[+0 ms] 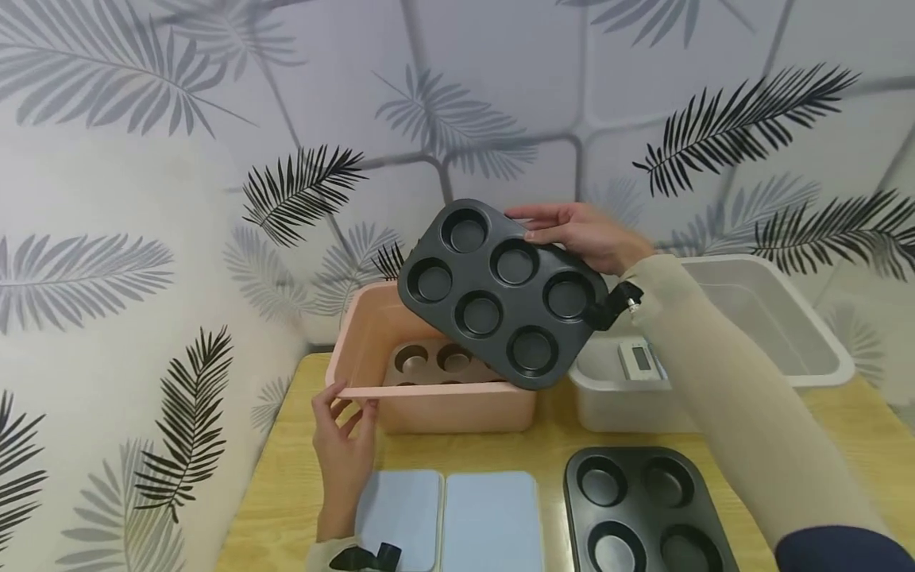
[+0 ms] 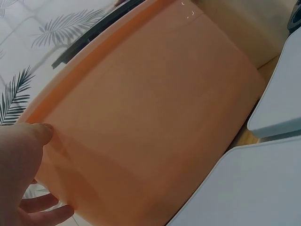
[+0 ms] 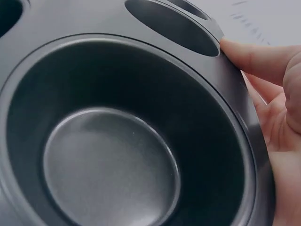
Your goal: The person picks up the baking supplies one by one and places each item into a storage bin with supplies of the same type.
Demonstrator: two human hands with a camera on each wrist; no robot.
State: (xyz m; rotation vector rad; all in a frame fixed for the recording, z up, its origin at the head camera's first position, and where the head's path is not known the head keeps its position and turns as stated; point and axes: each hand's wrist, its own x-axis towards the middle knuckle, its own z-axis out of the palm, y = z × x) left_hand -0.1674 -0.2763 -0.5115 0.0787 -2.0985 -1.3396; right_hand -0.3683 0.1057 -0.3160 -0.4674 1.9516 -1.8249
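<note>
My right hand (image 1: 582,234) holds a dark grey six-cup muffin pan (image 1: 493,274) by its upper edge, thumb on the front face and fingers behind. The pan is tilted above a peach plastic bin (image 1: 457,409), its cups facing me. In the right wrist view one cup fills most of the picture, with the thumb (image 3: 258,59) on the pan's edge. My left hand (image 1: 346,441) grips the bin's rim at the front left corner; the left wrist view shows the thumb against the outer wall (image 2: 155,108). Inside the bin lies a brownish muffin pan (image 1: 432,363), partly hidden.
A white bin (image 1: 822,357) stands at the right, with a small white device with a display (image 1: 639,360) inside. Two pale blue flat slabs (image 1: 493,516) and another dark muffin pan (image 1: 646,496) lie on the wooden table (image 1: 275,492) in front. A leaf-patterned wall rises behind.
</note>
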